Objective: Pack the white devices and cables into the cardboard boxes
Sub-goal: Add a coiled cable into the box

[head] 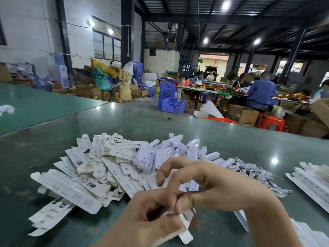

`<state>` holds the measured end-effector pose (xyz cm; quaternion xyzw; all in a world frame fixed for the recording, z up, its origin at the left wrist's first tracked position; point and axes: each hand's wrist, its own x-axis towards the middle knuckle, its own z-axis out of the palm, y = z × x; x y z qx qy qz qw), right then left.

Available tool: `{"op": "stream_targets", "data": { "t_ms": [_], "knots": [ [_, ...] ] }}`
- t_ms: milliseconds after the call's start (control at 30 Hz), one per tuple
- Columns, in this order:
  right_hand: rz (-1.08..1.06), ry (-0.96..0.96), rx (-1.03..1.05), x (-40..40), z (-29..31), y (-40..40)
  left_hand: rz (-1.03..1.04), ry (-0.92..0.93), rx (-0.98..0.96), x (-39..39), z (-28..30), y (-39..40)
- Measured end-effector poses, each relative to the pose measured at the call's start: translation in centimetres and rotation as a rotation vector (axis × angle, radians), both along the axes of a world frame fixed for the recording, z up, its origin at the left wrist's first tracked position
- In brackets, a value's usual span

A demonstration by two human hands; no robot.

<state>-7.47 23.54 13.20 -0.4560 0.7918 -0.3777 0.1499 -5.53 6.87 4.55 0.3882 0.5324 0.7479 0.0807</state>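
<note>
Left hand (151, 218), fingers curled, grips a small white box (185, 227) low over the tabletop (249, 145). Right hand (213, 184) arches above, thumb and forefinger pinching the box's end flap.

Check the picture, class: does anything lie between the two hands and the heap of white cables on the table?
Nothing visible does. The cables lie in the open just beyond the right hand; the left hand already holds a small box.
</note>
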Motion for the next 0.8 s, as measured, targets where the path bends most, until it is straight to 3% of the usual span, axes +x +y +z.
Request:
{"op": "stream_targets", "data": {
  "t_ms": [167, 333, 433, 567, 733, 800],
  "knots": [
    [-0.08, 0.005, 0.006, 0.0, -0.3, 0.0, 0.089, 0.032, -0.081, -0.1, 0.3, -0.2],
    [-0.074, -0.188, -0.034, -0.9, -1.1, -0.4, 0.074, 0.031, -0.095, -0.2, 0.3, -0.3],
    [-0.119, -0.128, 0.006, -1.3, -1.6, -0.1, 0.095, 0.136, -0.151, -0.1, 0.3, -0.2],
    [-0.196, -0.068, 0.029, -1.5, -1.9, -0.2, 0.195, 0.132, -0.153, -0.2, 0.2, -0.5],
    [-0.253, -0.043, 0.2, -1.7, -1.9, 0.5, 0.37, 0.299, -0.313, 0.1, -0.4, -0.4],
    [-0.2, -0.06, 0.125, -1.6, -1.6, 0.6, 0.443, 0.42, -0.352, 0.5, -0.2, -0.2]
  ]
}}
